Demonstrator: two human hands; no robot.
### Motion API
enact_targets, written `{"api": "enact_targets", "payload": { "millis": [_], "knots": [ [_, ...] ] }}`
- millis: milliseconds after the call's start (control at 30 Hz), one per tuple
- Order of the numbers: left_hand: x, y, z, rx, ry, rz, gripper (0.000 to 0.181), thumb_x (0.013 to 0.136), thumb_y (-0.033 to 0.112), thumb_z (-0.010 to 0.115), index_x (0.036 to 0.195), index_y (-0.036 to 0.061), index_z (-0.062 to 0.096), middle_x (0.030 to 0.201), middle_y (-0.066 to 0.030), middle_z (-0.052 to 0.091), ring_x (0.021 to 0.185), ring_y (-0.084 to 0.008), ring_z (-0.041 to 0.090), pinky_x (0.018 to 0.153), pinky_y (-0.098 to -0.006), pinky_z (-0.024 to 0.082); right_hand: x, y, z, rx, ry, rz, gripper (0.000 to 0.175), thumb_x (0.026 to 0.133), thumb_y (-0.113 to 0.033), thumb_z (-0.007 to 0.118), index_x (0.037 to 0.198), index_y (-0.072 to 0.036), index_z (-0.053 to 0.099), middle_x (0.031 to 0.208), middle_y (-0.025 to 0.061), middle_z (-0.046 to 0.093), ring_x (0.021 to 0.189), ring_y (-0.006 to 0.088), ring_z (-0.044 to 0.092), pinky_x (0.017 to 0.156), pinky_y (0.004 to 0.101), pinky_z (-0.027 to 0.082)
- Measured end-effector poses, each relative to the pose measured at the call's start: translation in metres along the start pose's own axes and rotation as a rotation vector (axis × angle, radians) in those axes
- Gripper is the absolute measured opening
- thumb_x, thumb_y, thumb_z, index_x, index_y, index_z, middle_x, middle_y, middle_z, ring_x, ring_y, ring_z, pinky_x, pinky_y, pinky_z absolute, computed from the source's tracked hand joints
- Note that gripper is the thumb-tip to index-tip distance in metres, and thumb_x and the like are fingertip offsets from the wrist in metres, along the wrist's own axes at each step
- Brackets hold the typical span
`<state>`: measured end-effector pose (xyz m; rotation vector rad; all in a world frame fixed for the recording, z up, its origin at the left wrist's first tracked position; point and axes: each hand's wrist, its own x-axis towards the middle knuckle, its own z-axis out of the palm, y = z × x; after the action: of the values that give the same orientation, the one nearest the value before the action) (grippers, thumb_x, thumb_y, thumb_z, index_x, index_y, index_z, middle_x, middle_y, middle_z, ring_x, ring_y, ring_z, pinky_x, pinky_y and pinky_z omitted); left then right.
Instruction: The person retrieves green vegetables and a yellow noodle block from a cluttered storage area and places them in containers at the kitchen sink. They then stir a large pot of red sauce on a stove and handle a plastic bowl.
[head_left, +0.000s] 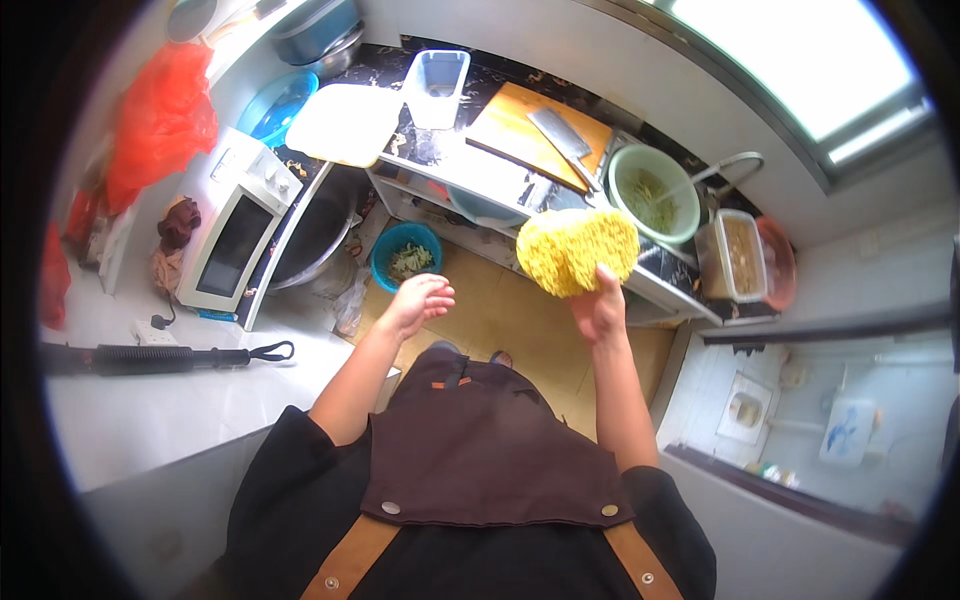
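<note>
My right hand (600, 307) grips a fluffy yellow cleaning pad or mitt (576, 251), held up before the counter's front edge. The thumb lies on the pad's near side; the other fingers are mostly hidden. My left hand (421, 301) holds nothing, its fingers loosely bent and apart, above the floor near a blue-green basin (373, 264) with pale green scraps in it. Beyond the pad, a cleaver (559, 133) lies on a wooden cutting board (499, 124). To the board's right stands a pale green tub (616, 180) with green leaves in water under a faucet (739, 159).
On the counter stand a clear plastic bin (433, 112), a white board or lid (343, 124) and a filled plastic container (712, 259). At left are a white microwave (206, 232) and a black spring bar (150, 359) on a white surface. A large metal pot (311, 240) sits below.
</note>
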<state>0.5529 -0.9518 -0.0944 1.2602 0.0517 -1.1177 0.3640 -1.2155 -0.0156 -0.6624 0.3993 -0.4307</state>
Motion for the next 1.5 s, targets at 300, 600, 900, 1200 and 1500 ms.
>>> {"api": "enact_targets", "payload": {
  "millis": [300,600,900,1200,1500],
  "knots": [
    [0.148,0.2,-0.012,0.011,0.193,0.483,0.031,0.092,0.017,0.059,0.117,0.0012,0.054,0.109,-0.0092,0.059,0.093,-0.017,0.062,0.073,-0.0278,0.052,0.322,-0.016,0.157,-0.279,-0.115,0.162,0.062,0.087,-0.034,0.057,0.139,-0.01,0.034,0.135,0.014,0.045,0.126,0.0337,0.044,0.101,0.0625,0.036],
    [0.32,0.353,-0.054,-0.101,0.115,0.649,0.041,0.09,0.016,0.058,0.126,-0.0009,0.051,0.119,-0.0128,0.056,0.107,-0.0206,0.057,0.088,-0.0321,0.049,0.554,0.053,0.231,-0.663,0.039,0.416,0.06,0.092,-0.041,0.056,0.138,-0.008,0.037,0.141,0.0196,0.042,0.126,0.0418,0.045,0.097,0.065,0.038],
    [0.422,0.368,-0.062,0.023,0.029,0.643,0.057,0.097,0.045,0.04,0.136,0.0036,0.046,0.135,-0.0151,0.05,0.124,-0.0257,0.049,0.103,-0.0382,0.039,0.628,0.1,0.23,-1.285,0.137,0.563,0.065,0.082,-0.045,0.068,0.129,-0.004,0.051,0.125,0.0196,0.055,0.109,0.0386,0.06,0.08,0.0556,0.055],
    [0.439,0.367,-0.052,0.256,0.426,0.16,0.074,0.095,0.064,0.022,0.143,0.0102,0.04,0.145,-0.0164,0.041,0.135,-0.0296,0.037,0.111,-0.0401,0.028,0.635,0.112,0.247,-1.593,-0.091,0.696,0.064,0.093,-0.05,0.042,0.138,-0.004,0.042,0.126,0.0227,0.055,0.088,0.0379,0.067,0.061,0.0432,0.059],
    [0.482,0.353,-0.08,0.5,0.398,0.27,0.061,0.093,0.048,0.043,0.137,0.0057,0.047,0.138,-0.022,0.047,0.128,-0.0277,0.044,0.106,-0.0393,0.035,0.609,0.11,0.243,-1.652,-0.272,0.684,0.038,0.092,-0.019,0.044,0.118,0.005,0.056,0.106,0.0255,0.064,0.081,0.036,0.069,0.065,0.0424,0.06]
  ]
}}
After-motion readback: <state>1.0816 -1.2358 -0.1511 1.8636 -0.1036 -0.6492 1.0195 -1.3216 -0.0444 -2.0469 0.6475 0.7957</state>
